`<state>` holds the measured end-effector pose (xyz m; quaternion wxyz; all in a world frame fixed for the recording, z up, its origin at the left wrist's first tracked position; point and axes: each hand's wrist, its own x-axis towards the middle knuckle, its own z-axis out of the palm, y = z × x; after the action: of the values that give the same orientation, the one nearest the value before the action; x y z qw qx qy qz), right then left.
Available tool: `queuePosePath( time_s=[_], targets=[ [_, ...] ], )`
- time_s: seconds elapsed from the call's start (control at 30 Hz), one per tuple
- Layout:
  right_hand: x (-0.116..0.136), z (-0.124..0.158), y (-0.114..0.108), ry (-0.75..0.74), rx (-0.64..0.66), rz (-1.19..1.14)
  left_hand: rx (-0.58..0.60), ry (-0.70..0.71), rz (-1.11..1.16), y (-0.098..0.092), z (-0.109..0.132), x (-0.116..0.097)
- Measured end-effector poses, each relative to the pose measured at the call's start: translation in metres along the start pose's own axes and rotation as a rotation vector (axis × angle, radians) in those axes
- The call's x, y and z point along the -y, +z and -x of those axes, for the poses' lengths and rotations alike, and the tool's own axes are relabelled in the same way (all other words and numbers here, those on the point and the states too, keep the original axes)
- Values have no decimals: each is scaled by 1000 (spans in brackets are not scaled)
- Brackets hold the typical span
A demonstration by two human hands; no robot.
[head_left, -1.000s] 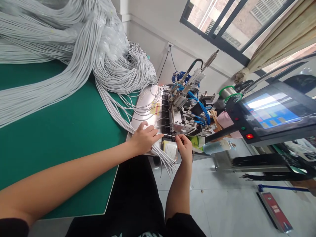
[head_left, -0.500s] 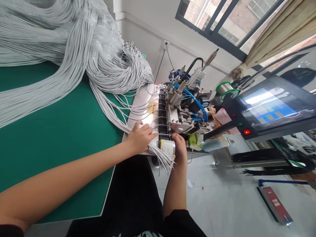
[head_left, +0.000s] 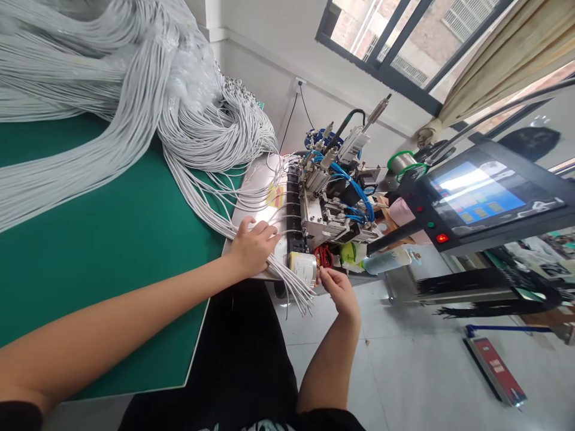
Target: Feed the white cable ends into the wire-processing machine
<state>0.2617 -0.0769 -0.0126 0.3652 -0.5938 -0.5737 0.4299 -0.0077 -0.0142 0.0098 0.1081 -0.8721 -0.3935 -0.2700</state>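
My left hand [head_left: 254, 248] is closed around a bundle of thin white cables [head_left: 290, 278]. Their loose ends fan out past it, over the front edge of the bench. Beyond my fingers a row of single cables runs into the black slotted strip [head_left: 294, 206] of a benchtop machine [head_left: 323, 191]. My right hand [head_left: 340, 290] is pinched beside a labelled yellow-and-white block [head_left: 304, 267], to the right of the cable ends. What its fingertips hold, if anything, is too small to make out.
Large heaps of white cable [head_left: 135, 90] cover the back of the green table [head_left: 112, 251]. A screen [head_left: 485, 191] on an arm stands to the right, with a solder wire spool [head_left: 405, 164] behind it. A bottle [head_left: 386, 261] and red wires [head_left: 324, 256] lie near the machine.
My right hand has moved down and right, away from the strip. The single cable that stretched between my hands is no longer seen there. The left hand stays nearly in place.
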Motion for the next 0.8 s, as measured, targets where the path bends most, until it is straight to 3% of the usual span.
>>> queuePosePath(
  time_s=[0.13,0.23,0.43,0.53,0.67,0.8],
  targets=[
    [2,24,-12,71,215,75,-19,19,8,0,1,0],
    [3,30,-13,68,256,42,-58,82,10,0,1,1],
    [3,22,-9,12,-43,-90,-262,405,-4,-4,-1,2],
    [6,13,-5,-40,-178,-165,-280,513,-7,-7,0,1],
    [10,-2,7,-94,-238,-258,-238,583,22,-8,2,0],
    [15,-13,17,-120,-268,-280,-285,605,65,-6,3,0]
  ],
)
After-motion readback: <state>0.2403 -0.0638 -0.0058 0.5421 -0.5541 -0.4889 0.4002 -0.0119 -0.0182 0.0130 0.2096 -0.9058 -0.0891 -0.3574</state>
